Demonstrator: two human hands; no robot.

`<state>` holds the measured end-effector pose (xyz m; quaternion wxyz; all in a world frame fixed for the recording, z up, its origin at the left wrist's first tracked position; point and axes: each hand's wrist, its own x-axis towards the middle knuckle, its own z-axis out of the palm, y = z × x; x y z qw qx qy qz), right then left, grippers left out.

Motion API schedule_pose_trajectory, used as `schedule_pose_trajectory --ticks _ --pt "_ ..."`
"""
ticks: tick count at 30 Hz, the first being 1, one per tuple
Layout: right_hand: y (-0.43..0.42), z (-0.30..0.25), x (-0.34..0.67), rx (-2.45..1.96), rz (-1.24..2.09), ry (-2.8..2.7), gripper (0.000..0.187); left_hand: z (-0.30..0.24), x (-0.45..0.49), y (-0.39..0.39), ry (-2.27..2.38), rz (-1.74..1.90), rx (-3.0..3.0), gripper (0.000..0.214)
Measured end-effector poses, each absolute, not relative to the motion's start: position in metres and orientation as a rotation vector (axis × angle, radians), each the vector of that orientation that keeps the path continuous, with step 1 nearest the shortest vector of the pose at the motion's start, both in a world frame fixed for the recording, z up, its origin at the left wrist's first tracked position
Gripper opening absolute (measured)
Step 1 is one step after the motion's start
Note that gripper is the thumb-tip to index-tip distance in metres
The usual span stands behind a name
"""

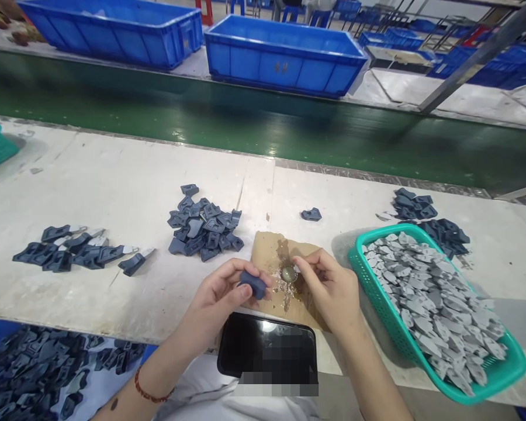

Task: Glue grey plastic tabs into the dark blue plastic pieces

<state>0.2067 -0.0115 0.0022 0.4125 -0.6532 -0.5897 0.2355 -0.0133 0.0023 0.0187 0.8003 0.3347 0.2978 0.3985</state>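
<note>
My left hand (pixel 228 286) is closed around a dark blue plastic part (pixel 253 285), held just over the near left of a brown cardboard piece (pixel 265 248). My right hand (pixel 331 283) is pinched at the fingertips beside a small round dish (pixel 288 273) of clear liquid on that cardboard. A small pale piece shows at those fingertips, too small to name. Wet splashes surround the dish. Left of the cardboard lies a pile of similar dark blue parts (pixel 206 225), and one single blue part (pixel 311 214) sits behind it.
A green basket (pixel 394 327) of grey flat pieces stands at right, with more blue parts (pixel 445 237) behind. Blue parts with pale tips (pixel 74 248) lie left. A phone (pixel 267 345) is at the table's front edge. Blue crates (pixel 284 58) stand beyond a green belt (pixel 228 123).
</note>
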Motion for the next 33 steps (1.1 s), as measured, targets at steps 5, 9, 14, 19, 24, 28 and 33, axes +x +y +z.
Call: schedule_pose_trajectory --ticks 5,9,14,19,24,28,33 --pt "-0.013 0.004 0.204 -1.628 0.559 -1.535 0.032 0.02 -0.006 0.005 0.744 0.855 0.596 0.018" --pt "-0.013 0.004 0.204 -1.644 0.529 -1.644 0.029 0.019 -0.005 0.006 0.744 0.82 0.545 0.021" --pt "-0.013 0.001 0.205 -1.605 0.445 -1.789 0.03 0.018 -0.004 0.008 0.796 0.759 0.532 0.034" --pt "-0.013 0.0 0.205 -1.591 0.459 -1.914 0.033 0.014 -0.003 0.009 0.786 0.74 0.538 0.037" --pt "-0.013 0.001 0.205 -1.598 0.43 -1.923 0.034 0.013 -0.003 0.006 0.756 0.711 0.654 0.035" --pt "-0.013 0.001 0.204 -1.608 0.435 -1.929 0.034 0.012 -0.001 0.006 0.809 0.723 0.752 0.035" --pt "-0.013 -0.001 0.204 -1.607 0.422 -1.933 0.033 0.009 -0.001 0.004 0.927 0.793 1.05 0.023"
